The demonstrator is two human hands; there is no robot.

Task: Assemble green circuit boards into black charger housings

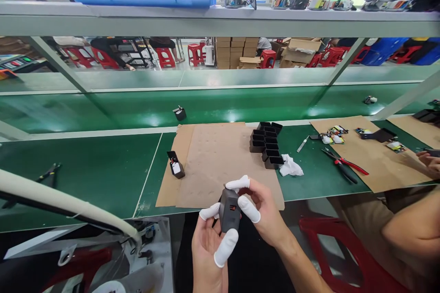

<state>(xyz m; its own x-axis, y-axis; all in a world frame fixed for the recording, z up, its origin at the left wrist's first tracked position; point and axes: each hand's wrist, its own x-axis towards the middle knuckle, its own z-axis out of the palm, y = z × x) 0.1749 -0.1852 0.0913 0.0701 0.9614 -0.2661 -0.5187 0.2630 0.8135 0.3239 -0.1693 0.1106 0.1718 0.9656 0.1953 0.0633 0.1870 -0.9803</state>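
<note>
Between both hands is a small black plastic housing (229, 210) with a cutout in the side facing me. My left hand (211, 238) grips its lower left part between thumb and fingers. From the right, my right hand (263, 206) pinches its top and side. White finger cots cover several fingertips. Just beyond lies a brown cardboard sheet (216, 160) on the green bench. On its left edge stands a black housing with a white part inside (176, 168). A cluster of open black housings (266, 144) stands at its right edge.
Right of the cardboard are a crumpled white tissue (290, 165), a small blade tool (302, 143) and red-black pliers (342, 165). Circuit boards (332, 136) lie on another sheet near a co-worker's hand (429, 160). A black unit (179, 113) sits on the green strip behind. Dark pliers (50, 174) lie left.
</note>
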